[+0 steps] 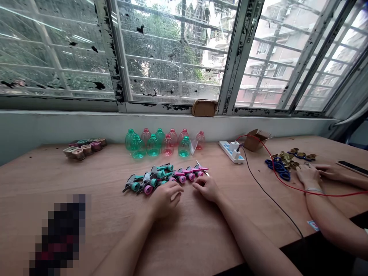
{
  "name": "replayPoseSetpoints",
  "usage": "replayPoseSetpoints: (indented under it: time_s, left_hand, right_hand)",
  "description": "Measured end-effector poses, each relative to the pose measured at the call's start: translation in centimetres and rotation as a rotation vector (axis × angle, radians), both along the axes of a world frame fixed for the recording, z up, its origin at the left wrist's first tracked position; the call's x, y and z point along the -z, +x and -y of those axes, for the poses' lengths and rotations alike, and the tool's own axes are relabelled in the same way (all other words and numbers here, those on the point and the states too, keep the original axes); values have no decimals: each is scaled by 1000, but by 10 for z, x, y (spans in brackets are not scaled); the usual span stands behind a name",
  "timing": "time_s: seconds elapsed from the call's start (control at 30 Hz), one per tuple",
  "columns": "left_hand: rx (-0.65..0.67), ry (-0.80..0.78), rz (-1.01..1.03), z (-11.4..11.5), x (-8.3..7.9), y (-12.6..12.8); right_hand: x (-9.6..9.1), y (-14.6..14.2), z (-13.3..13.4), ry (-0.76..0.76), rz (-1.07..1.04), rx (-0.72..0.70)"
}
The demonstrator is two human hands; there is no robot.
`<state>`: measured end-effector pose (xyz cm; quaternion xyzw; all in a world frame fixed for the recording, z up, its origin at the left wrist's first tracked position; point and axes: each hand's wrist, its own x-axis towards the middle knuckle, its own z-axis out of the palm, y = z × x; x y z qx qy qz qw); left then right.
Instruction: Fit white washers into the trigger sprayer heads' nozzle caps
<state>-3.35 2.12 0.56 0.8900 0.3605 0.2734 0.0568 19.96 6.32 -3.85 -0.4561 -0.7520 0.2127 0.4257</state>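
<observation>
My left hand (168, 197) lies low over the table, fingers loosely bent and the thumb apart from them, with nothing visible in it. Just beyond it is a pile of what look like trigger sprayer heads (155, 177), grey with teal or pink collars. A row of pink ones (191, 174) stretches to the right. My right hand (207, 188) is near the end of that row, its fingers loosely curled and seemingly holding nothing; its palm side is hidden. Behind the pile stand several clear green bottles (138, 148) and pink bottles (168, 146).
At the back left lie several small packed items (86, 147). A white power strip (231, 152) with cables and a cardboard box (257, 140) sit right of the bottles. Another person's hands (310, 174) are at blue and gold pieces (283, 163). A blurred dark object (59, 234) is front left.
</observation>
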Motion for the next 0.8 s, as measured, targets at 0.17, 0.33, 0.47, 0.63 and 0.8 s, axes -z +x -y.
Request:
replayPoseSetpoints:
  time_s: [0.17,0.33,0.47,0.63,0.8]
  left_hand:
    - [71,-224,-74,5,13,15]
    - [18,-265,-22,4,13,16]
    - [14,-283,-19,4,13,16]
    - [4,-282,-21,3,14,15]
    - [-10,-295,4,4,13,14]
  right_hand:
    - [3,-2,-1,-36,136,-58]
    - [7,1,-4,-53,150,-59]
    - [7,1,-2,-49,174,-47]
    - [5,-1,2,-64,198,-28]
    - [8,-1,1,-76,192,-26]
